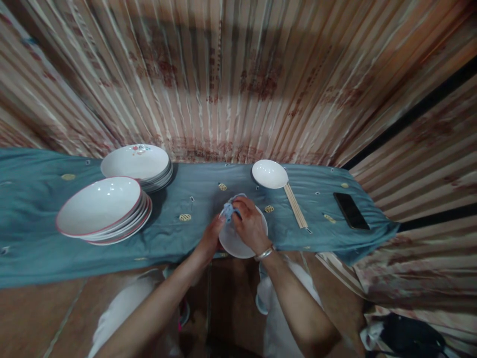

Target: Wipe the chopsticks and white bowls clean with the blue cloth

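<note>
A white bowl [238, 242] is tilted at the near edge of the cloth-covered table, in front of my body. My left hand [213, 233] grips its left rim, the fingers partly hidden behind it. With my right hand [249, 221] I hold a crumpled light-blue cloth [228, 211] against the bowl's far left rim. A bracelet circles my right wrist. Just beyond and to the right, a white bowl [270, 174] rests on the table, with several light wooden chopsticks [295, 205] lying beside it.
On the left stand a stack of red-rimmed plates [100, 206] and, behind it, a stack of flower-patterned plates [136, 161]. A black phone [351, 211] lies near the right end of the teal tablecloth [179, 238]. Pleated curtains [238, 89] hang directly behind.
</note>
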The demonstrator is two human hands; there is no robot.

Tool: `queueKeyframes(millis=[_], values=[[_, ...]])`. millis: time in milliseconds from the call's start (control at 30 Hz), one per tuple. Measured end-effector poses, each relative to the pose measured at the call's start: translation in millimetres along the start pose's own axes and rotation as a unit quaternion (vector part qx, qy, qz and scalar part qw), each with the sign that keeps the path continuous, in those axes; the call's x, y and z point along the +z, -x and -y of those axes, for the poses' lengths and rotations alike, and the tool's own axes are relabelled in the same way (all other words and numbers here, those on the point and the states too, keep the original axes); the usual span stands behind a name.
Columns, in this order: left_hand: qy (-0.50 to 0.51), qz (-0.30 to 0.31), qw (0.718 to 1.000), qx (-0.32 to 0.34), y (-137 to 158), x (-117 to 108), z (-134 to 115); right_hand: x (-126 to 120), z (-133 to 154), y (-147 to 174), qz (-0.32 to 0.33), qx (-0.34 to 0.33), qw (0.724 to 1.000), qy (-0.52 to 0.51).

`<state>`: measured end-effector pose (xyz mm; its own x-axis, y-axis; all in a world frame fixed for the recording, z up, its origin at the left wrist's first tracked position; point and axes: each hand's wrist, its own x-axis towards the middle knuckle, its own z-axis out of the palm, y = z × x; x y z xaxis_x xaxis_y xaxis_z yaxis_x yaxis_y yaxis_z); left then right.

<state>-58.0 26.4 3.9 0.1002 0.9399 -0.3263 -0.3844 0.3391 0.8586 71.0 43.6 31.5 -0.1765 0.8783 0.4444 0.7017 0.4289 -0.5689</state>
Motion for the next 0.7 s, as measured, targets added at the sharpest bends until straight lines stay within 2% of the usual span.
queueKeyframes(millis=[167, 267, 400, 600, 700], values=[[-0.049, -0.004, 0.999, -0.013, -1, -6, -4, -9, -15, -4, 0.007, 0.014, 0.992, 0.126], [-0.047, -0.029, 0.999, -0.001, -3, -11, -8, -13, -23, -2, 0.035, 0.034, 0.983, 0.180], [-0.034, -0.059, 0.997, 0.029, -4, -15, -13, -14, -26, 7, 0.096, 0.028, 0.968, 0.230], [-0.032, -0.069, 0.996, 0.043, -7, -20, -14, -16, -12, 24, 0.228, 0.037, 0.948, 0.218], [-0.039, -0.069, 0.996, 0.038, -8, -20, -13, -17, -13, 26, 0.250, 0.035, 0.945, 0.208]])
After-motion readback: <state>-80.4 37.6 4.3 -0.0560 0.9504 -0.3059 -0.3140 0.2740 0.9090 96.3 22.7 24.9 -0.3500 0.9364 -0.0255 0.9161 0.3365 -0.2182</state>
